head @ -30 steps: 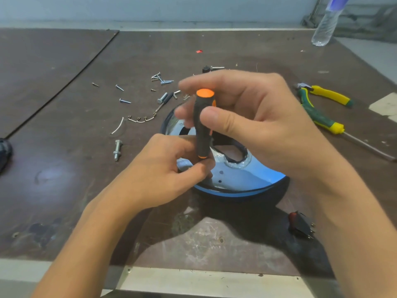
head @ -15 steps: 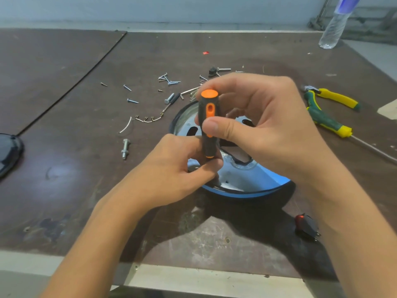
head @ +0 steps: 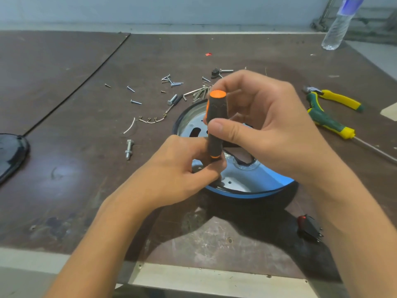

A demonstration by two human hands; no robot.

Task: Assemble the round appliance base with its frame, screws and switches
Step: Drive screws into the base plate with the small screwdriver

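The round appliance base (head: 247, 181), blue-rimmed with a shiny metal inside, lies on the brown table in the middle. My right hand (head: 264, 125) grips the black and orange screwdriver (head: 215, 125), held upright over the base's left part. My left hand (head: 184, 168) pinches the screwdriver's lower end against the base; the tip and any screw under it are hidden by my fingers. A black rocker switch with a red button (head: 308, 227) lies at the front right. Loose screws (head: 171, 81) lie scattered behind the base.
Yellow-green pliers (head: 335, 100) and a green-yellow screwdriver (head: 330, 123) lie to the right. A bolt with nut (head: 129, 148), a wire piece (head: 130, 126) and small clips sit left of the base. A dark round part (head: 10, 155) is at the left edge, a water bottle (head: 339, 24) far right.
My right hand has turned the screwdriver handle slightly between its fingers. My left hand stays at the tool's lower end. The view has shifted a little.
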